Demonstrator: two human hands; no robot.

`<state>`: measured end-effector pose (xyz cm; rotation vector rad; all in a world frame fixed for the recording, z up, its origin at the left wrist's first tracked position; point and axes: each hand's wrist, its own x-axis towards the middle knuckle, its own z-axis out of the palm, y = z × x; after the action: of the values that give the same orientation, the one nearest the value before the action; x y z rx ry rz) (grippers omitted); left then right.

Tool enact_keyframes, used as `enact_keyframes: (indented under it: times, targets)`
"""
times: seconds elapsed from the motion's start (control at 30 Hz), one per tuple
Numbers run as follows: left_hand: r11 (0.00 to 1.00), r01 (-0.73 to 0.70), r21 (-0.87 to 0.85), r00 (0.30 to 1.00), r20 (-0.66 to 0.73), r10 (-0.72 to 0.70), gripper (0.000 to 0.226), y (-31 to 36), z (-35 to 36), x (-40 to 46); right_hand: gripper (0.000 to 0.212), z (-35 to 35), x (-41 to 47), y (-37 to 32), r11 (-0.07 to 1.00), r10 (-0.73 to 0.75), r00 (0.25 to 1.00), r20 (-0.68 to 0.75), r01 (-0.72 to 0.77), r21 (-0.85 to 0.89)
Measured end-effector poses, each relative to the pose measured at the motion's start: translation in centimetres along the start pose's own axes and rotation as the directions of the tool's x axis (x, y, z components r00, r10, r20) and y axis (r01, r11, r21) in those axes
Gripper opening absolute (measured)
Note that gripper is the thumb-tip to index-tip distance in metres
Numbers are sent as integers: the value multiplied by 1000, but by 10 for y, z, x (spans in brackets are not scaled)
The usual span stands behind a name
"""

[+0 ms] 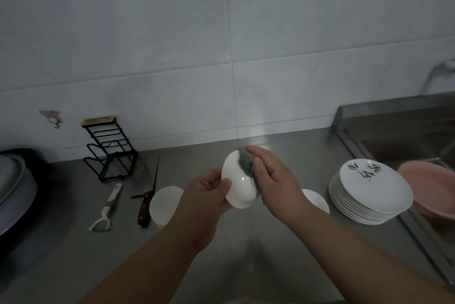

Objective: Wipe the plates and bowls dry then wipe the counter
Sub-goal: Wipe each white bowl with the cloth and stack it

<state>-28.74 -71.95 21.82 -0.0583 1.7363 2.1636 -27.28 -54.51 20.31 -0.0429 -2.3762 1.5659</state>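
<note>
Fingers (254,156) press fuzzy grey cloth (246,164) against smooth white bowl (237,186).

A grey stainless-steel counter (270,254) is spanning the lower frame, carrying a black wire rack (110,153), white-handled peeler (107,210), dark-handled knife (149,195) at left, white bowls (163,205) centrally, and stacked white plates (369,192) at right.
</note>
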Motion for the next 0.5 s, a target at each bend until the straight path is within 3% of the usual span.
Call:
enact_keyframes:
  times: [0.1,0.23,0.4,0.5]
  targets:
    - [997,-10,-76,999,-41,6,26,-4,5,-2,41,14,-11,1,996,82,994,-67,-79,34]
    - [993,-16,-118,999,-32,12,28,-6,5,-6,41,17,-15,2,961,193,981,24,-194,195]
    - [985,12,-170,1000,13,-11,26,5,-1,-3,52,0,-5,6,959,125,981,150,-158,234]
    - [979,31,-199,1000,11,-30,24,9,-3,-2,47,-10,-2,2,994,60,990,130,-72,87]
